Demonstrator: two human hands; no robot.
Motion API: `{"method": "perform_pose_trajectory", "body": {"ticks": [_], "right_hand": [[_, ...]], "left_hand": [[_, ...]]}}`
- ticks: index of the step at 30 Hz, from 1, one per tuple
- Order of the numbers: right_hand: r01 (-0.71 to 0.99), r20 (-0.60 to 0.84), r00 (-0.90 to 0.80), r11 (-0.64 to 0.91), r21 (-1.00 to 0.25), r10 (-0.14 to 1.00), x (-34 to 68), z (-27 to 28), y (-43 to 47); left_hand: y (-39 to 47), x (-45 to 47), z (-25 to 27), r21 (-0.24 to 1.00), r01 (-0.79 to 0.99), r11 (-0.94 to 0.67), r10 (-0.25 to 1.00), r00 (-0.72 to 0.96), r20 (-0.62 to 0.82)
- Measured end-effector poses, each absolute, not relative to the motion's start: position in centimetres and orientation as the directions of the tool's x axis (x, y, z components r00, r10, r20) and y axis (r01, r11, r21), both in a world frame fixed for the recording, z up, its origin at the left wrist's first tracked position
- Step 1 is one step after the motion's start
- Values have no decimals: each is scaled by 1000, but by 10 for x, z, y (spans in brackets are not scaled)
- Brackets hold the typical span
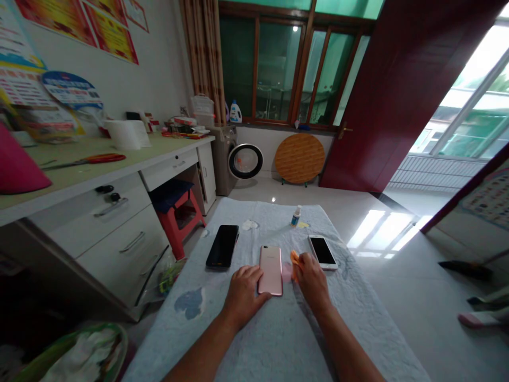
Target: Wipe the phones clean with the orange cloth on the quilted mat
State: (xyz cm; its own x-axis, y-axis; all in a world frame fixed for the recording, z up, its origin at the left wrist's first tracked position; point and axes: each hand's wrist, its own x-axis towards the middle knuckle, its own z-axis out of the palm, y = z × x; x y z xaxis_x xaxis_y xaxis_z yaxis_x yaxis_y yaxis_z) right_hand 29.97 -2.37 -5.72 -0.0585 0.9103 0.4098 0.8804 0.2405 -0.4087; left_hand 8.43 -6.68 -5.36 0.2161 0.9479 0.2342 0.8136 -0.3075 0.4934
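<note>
A rose-gold smartphone lies back side up on the cloth-covered table. My left hand grips its lower left, fingers along the side edge and thumb at the bottom edge. Bunched in my right hand is an orange cloth, just right of that phone and apart from it. A black smartphone rests screen up to the left. On the right, a white smartphone with a dark screen lies close to my right hand. Behind them a small spray bottle stands upright.
The light blue tablecloth covers the table. To the left are a desk with drawers, a red stool and a basket on the floor. A washing machine with its door open and a round wooden tabletop stand behind.
</note>
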Motion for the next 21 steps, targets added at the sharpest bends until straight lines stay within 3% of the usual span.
{"method": "perform_pose_trajectory", "body": {"ticks": [9, 15, 18, 21], "right_hand": [[945, 406, -126, 233, -228, 905, 300, -54, -22], [959, 550, -48, 192, -208, 834, 304, -43, -33], [925, 676, -55, 293, -243, 735, 298, -39, -38], [840, 657, -227, 486, -242, 719, 281, -39, -46]], "left_hand": [[-67, 87, -54, 490, 815, -309, 947, 214, 241], [-67, 86, -58, 492, 809, -322, 940, 210, 270], [-66, 87, -60, 481, 815, -324, 936, 202, 287], [-66, 88, -60, 467, 822, -325, 933, 195, 304]]}}
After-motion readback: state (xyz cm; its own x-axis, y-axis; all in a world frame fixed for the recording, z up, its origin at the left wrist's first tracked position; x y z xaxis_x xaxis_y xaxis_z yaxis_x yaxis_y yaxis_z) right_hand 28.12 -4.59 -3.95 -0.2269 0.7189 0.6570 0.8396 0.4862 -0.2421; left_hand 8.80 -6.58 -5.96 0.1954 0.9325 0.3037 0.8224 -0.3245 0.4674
